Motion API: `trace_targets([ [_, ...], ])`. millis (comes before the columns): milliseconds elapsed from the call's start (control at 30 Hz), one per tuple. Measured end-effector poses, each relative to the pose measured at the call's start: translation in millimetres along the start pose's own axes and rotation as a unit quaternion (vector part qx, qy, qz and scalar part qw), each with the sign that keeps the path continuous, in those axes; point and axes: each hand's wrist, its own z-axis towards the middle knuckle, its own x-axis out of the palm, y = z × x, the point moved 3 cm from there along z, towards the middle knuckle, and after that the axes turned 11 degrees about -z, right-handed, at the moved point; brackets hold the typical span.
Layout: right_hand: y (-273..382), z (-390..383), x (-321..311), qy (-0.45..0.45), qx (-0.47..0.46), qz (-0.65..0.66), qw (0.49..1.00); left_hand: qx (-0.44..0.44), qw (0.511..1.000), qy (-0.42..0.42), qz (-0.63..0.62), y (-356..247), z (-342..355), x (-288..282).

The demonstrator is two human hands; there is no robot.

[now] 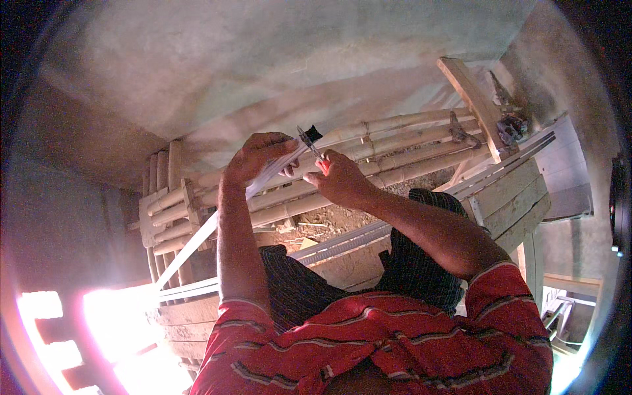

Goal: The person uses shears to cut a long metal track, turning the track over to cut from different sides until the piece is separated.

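My left hand (258, 160) is closed around a long, pale, thin strip (197, 245), which slants from the lower left up to the middle. My right hand (343, 182) grips a pair of pliers (310, 142) with red handles. The jaws of the pliers point up and left, close to the upper end of the strip. Beside the jaws is a small black piece (315, 132). Whether the jaws touch the strip or the black piece cannot be made out.
Beyond my hands stands a bamboo-pole bench (401, 150) against a plaster wall, with an upright plank (473, 99) at its right. Tools (512, 127) hang or lie near that plank. Long grey metal channels (342, 242) rest on a wooden surface before me. Debris (319, 230) covers the ground.
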Motion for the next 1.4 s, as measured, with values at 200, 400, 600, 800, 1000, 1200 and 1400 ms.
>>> trace_targets([
  [200, -8, 2, 7, -0.032, -0.030, -0.069, 0.997, 0.019, 0.984, 0.009, 0.176, -6, 4, 5],
  [400, -10, 2, 2, -0.069, -0.055, -0.086, 0.992, 0.028, 0.966, -0.006, 0.256, -14, -1, 10],
  [600, -14, 3, -13, -0.150, -0.029, -0.008, 0.988, 0.057, 0.962, -0.015, 0.268, 7, 5, -2],
  [800, -11, 0, -32, -0.141, 0.004, 0.029, 0.990, 0.052, 0.961, -0.021, 0.271, 2, 0, 1],
  [1000, -8, -3, -50, -0.146, 0.011, 0.055, 0.988, 0.041, 0.957, -0.017, 0.288, -2, 2, 6],
  [1200, 2, -5, -55, -0.113, -0.002, 0.052, 0.992, 0.057, 0.959, -0.002, 0.278, -2, 2, 2],
  [1400, -10, -20, -54, -0.041, 0.040, 0.197, 0.979, 0.142, 0.916, -0.019, 0.376, 20, 8, -4],
])
